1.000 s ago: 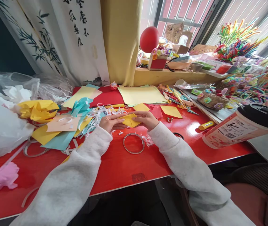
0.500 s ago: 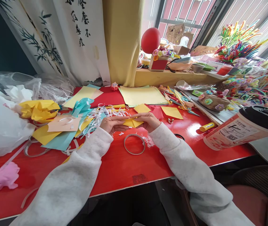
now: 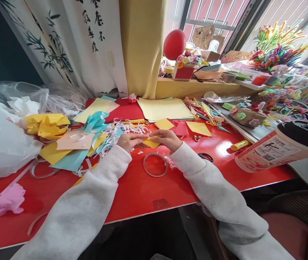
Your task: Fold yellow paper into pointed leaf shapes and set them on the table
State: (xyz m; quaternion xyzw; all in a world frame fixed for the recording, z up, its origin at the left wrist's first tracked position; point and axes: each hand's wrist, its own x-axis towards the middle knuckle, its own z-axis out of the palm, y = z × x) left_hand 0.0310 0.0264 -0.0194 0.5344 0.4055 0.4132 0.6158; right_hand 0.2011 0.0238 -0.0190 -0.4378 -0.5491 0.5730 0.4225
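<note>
A small folded piece of yellow paper (image 3: 151, 143) is held between my two hands, just above the red table (image 3: 140, 195). My left hand (image 3: 130, 141) is closed on its left side, and my right hand (image 3: 166, 139) pinches it from the right, the fingertips nearly meeting. Part of the paper is hidden behind the fingers. Right below the hands lies a round ring of tape (image 3: 155, 176). Behind them are a yellow paper square (image 3: 163, 124) and another yellow square (image 3: 199, 129) on pinkish-red paper (image 3: 180, 128).
At the left are a white plastic bag (image 3: 4, 144), coloured paper sheets (image 3: 71, 159) and white paper shreds (image 3: 128, 126). A drink cup (image 3: 273, 150) stands at the right, near a yellow glue stick (image 3: 239, 145). Scissors (image 3: 210, 115) lie farther back; black scissor handles (image 3: 206, 156) show beside my right sleeve.
My hands have drawn slightly closer together around the yellow paper, and less of it shows. More of the black handles is visible beside my right sleeve.
</note>
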